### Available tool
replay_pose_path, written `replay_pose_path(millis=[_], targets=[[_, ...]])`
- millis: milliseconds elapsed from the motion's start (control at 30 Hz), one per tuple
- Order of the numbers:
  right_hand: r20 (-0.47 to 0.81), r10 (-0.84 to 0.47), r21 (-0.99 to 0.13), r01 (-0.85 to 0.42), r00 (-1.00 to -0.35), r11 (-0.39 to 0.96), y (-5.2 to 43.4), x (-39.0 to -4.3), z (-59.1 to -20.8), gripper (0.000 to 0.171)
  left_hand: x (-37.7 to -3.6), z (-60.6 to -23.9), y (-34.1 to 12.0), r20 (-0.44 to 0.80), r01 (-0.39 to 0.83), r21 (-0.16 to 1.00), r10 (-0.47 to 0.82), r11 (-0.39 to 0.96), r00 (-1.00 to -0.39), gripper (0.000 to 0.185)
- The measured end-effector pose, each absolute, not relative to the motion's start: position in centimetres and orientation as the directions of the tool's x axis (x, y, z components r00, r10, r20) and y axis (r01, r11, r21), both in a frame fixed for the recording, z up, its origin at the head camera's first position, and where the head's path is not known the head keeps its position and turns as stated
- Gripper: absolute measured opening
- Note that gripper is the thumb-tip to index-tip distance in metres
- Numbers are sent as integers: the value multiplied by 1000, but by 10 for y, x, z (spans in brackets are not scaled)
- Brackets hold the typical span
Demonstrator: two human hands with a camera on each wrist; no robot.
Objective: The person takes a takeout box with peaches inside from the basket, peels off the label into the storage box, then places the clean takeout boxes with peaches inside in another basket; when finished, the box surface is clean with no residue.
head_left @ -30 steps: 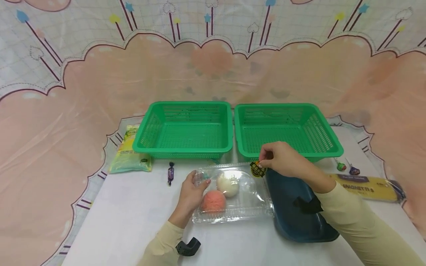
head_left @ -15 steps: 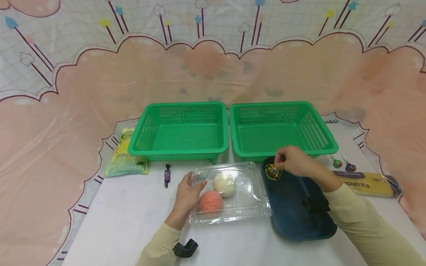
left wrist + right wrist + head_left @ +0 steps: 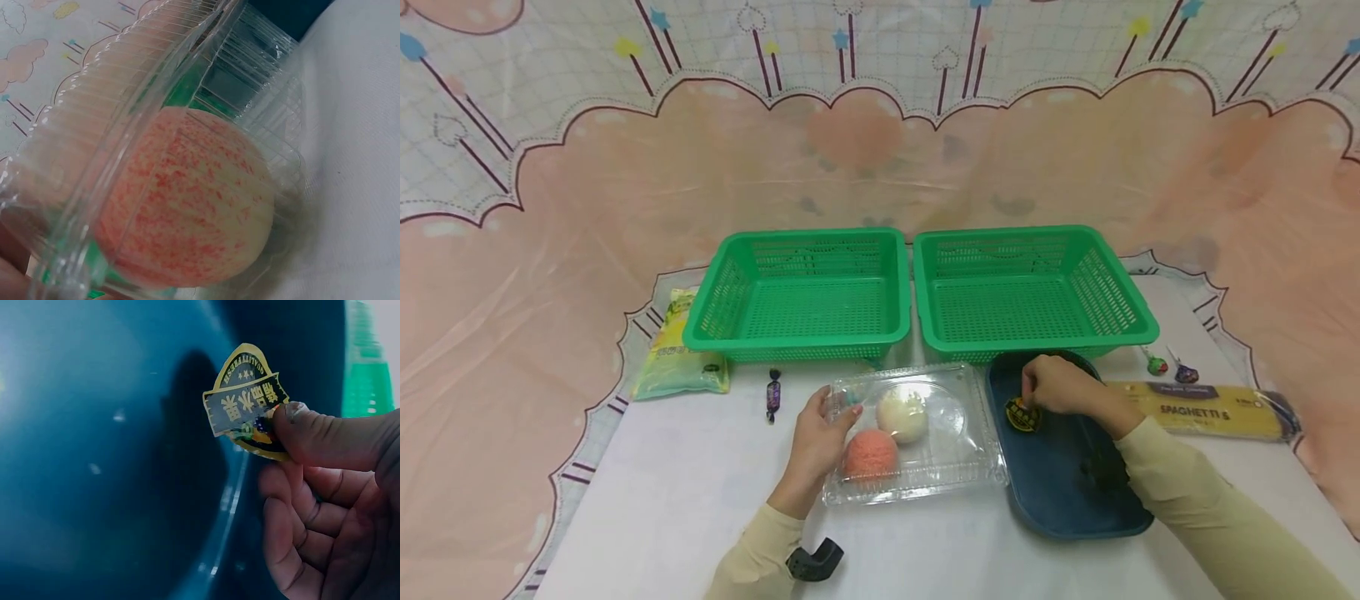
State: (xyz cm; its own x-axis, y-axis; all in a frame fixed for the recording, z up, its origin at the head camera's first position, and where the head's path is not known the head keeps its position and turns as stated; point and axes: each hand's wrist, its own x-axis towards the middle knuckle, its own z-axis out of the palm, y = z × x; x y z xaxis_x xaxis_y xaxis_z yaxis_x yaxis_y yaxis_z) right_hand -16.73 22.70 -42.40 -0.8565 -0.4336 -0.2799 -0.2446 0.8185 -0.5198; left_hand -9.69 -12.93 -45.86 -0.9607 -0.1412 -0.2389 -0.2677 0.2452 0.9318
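1. Both hands are busy: the right hand (image 3: 1060, 387) pinches a small black-and-gold sticker label (image 3: 1022, 414) between thumb and forefinger, just over the near end of the dark blue oval plastic tray (image 3: 1075, 500) that lies under it.
2. Over to its left, the left hand (image 3: 823, 433) curls its fingers on the left edge of the clear plastic clamshell box (image 3: 917, 433) and steadies it on the white table (image 3: 662, 500).
3. Inside that box, a pink-speckled round fruit (image 3: 870, 454) lies closest to the left hand, with a pale cream round fruit (image 3: 902, 414) just beyond it.
4. Judging by the pose, the step in hand is setting the peeled label down in the tray; the next move calls for letting go so the sticky label leaves the fingertip, while the left hand holds the box still.
5. Beyond both hands sit two green slatted plastic baskets (image 3: 797, 292) side by side.
6. Hard to make out:
   - whether the label already touches the tray floor; the right wrist view (image 3: 247, 400) shows it curled and close to the blue surface, no more;
   - whether the box lid is fully latched;
   - the left wrist view shows only the fruit through ribbed plastic, with the hand nearly out of frame;
   - the small print on the label.
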Motion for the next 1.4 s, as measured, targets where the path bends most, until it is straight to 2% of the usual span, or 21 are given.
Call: replay_pose_path(millis=[433, 767, 1067, 1267, 1400], targets=[[-296, -411, -439, -260, -862, 860, 220, -176, -441, 21, -98, -453, -135, -258, -296, 917, -169, 268, -951, 75], [-321, -364, -362, -242, -875, 900, 214, -180, -446, 43, -100, -452, -134, -256, -291, 922, -163, 256, -953, 77], [-306, -274, -191, -223, -912, 956, 209, -167, -446, 31, -97, -457, -130, -268, -299, 916, -146, 266, -952, 78], [-303, -300, -199, -247, -905, 948, 210, -162, -446, 24, -96, -454, -130, -238, -273, 923, -155, 273, -959, 77], [-359, -342, -234, -271, -868, 934, 210, -163, -445, 24, -95, -455, -130, -243, -278, 923, -159, 267, -957, 76]])
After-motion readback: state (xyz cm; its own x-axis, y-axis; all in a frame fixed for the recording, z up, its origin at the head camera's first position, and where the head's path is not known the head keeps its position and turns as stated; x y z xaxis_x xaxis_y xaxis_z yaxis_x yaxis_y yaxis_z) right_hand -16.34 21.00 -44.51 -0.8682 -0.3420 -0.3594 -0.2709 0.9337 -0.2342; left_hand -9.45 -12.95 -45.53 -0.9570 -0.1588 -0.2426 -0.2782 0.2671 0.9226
